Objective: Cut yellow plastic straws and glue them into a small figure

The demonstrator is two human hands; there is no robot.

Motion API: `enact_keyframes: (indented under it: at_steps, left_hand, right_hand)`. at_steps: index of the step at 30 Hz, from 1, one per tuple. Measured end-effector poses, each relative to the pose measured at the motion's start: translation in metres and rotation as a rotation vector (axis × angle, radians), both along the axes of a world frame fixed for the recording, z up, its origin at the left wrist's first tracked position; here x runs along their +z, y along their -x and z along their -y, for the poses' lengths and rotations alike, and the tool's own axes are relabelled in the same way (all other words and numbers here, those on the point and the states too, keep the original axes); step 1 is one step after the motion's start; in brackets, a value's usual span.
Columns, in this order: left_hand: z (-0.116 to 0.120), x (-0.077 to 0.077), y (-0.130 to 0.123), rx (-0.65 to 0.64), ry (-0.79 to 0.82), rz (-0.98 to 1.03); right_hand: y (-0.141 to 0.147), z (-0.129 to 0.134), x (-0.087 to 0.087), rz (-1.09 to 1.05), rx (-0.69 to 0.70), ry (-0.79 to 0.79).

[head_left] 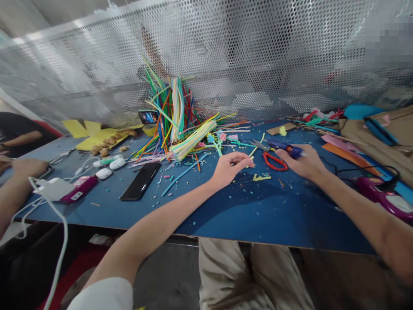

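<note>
My left hand (pixel 232 168) is over the middle of the blue table, thumb and fingers pinched on a thin pale-yellow pipe cleaner (pixel 253 151) that slants up and away. My right hand (pixel 305 162) is wrapped round a dark blue hot glue gun (pixel 284 147), its tip pointing left. Between the hands lie scissors with red handles (pixel 275 162), blades towards the back. A bent yellow pipe cleaner piece (pixel 262 177) rests just in front of them. Behind my left hand are small pipe cleaner flowers, one blue (pixel 211 138) and one pink (pixel 223 137).
Bundled pipe cleaners (pixel 193 140) are heaped at the back against a perforated metal panel (pixel 206 56). A black phone (pixel 141 181) and a purple power strip (pixel 79 189) lie left, another purple strip (pixel 387 200) right. A person's hand (pixel 29 168) is at far left.
</note>
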State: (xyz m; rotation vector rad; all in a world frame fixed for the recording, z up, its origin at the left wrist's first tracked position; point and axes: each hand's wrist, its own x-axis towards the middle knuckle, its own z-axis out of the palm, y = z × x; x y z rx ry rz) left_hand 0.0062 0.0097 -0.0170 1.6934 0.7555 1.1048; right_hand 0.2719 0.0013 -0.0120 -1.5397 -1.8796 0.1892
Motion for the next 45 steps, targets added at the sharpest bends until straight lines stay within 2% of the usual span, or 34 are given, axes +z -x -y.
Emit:
enact_keyframes:
  at_steps: [1,3,6,8,11,12,14,18,21,24,32,38,40,45]
  left_hand:
    - [0.000,-0.001,0.000,-0.001,0.000,-0.002]
    - [-0.001,-0.002,0.000,0.002,-0.007,-0.012]
    - [-0.002,-0.003,-0.001,0.011,-0.014,-0.027]
    - [-0.002,-0.003,-0.001,0.002,-0.001,-0.041]
    - [-0.001,-0.003,-0.003,-0.022,0.020,-0.051]
    - [0.000,-0.004,-0.004,-0.026,0.023,-0.048]
    - [0.001,-0.004,-0.005,-0.029,0.018,-0.046]
    - [0.003,-0.004,-0.006,-0.034,-0.007,-0.064]
    - [0.005,-0.002,-0.007,-0.027,-0.020,-0.090]
    - [0.008,0.001,-0.008,-0.024,-0.026,-0.130]
    - [0.010,0.004,-0.008,-0.021,-0.064,-0.178]
    - [0.006,0.003,-0.006,-0.050,-0.137,-0.235]
    - [0.004,0.003,-0.003,-0.035,-0.225,-0.341]
    - [-0.002,-0.002,0.004,-0.020,-0.581,-0.740]
  right_hand:
    - [-0.005,-0.004,-0.003,0.136,-0.086,-0.015]
    - [-0.015,-0.013,-0.011,0.355,-0.157,-0.028]
    - [-0.024,-0.021,-0.024,0.463,-0.223,-0.049]
    - [-0.020,-0.020,-0.024,0.405,-0.187,-0.106]
    - [0.001,-0.010,-0.011,0.148,-0.002,-0.244]
    - [0.010,-0.005,-0.005,0.037,0.096,-0.235]
    - [0.029,0.005,0.002,-0.170,0.294,-0.106]
    - [0.053,0.018,-0.002,-0.496,0.424,0.020]
    - [0.058,0.018,-0.010,-0.656,0.442,0.055]
    - [0.058,0.017,-0.014,-0.711,0.438,0.062]
    - [0.061,0.020,-0.012,-0.716,0.488,0.044]
    - [0.060,0.020,-0.009,-0.645,0.410,0.017]
    - [0.057,0.018,-0.008,-0.617,0.361,0.008]
    - [0.047,0.013,-0.012,-0.607,0.290,0.023]
